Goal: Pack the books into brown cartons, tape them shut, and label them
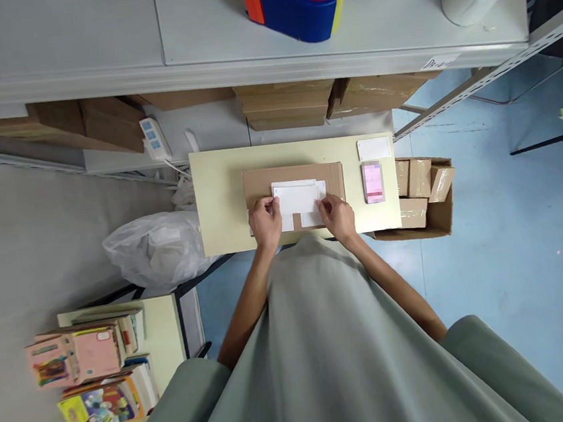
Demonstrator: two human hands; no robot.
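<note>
On the table (pixel 220 204): a flat-looking piece of cardboard (pixel 258 181) lay in front of me, and the white card (pixel 296 199) was above it, between my two hands.
Left hand (pixel 266 222): my thumb and fingertips were drawn narrow, pinching the card's left edge.
Right hand (pixel 338 217): it was pinched just as narrow at the right edge; whether it had the top card alone or also one beneath, I could not tell.
Cards beneath: more white pieces showed under the top one, a lower one (pixel 311 219) near my right hand among them, overlapping closely enough that two might well have come up together.
Card's weight: I judged it very light, so a fingertip grip seemed plenty.
Card's body: thin and probably fairly stiff, yet likely to bow or crease if I pressed the ends inward.
Card's face: it looked smooth, perhaps a little slippery against its neighbours.
Card's edges: the two short ends seemed the best hold, thumb on top and fingers under, pulled gently level.
Right end of table: a pink-faced item (pixel 373 182) and another white card (pixel 374 148) lay apart from my hands.
</note>
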